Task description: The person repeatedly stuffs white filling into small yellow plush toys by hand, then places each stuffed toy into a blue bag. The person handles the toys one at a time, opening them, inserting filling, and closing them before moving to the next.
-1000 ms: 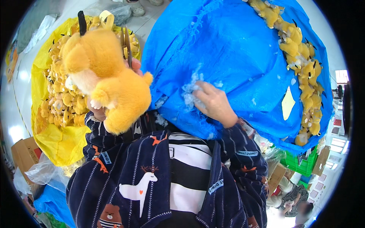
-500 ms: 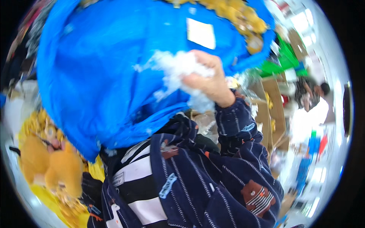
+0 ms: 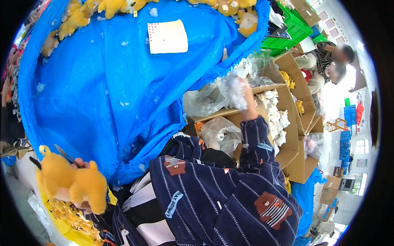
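Observation:
My left hand grips a yellow plush toy at the lower left, with a thin metal tool sticking up beside it. My right hand reaches out to the right and is closed on a clump of white stuffing above a cardboard box lined with clear plastic. The hand is mostly hidden behind the fluff. A big blue tarp covers the surface ahead of me, dotted with bits of fluff.
Yellow plush toys lie along the tarp's far edge, and a white paper sheet rests on it. More small plush pieces fill the boxes. Green crates stand behind. Another person sits at the upper right.
My view has swung to the right. My right hand moved off the blue tarp with the stuffing and now sits over the cardboard box. The plush toy stays in my left hand.

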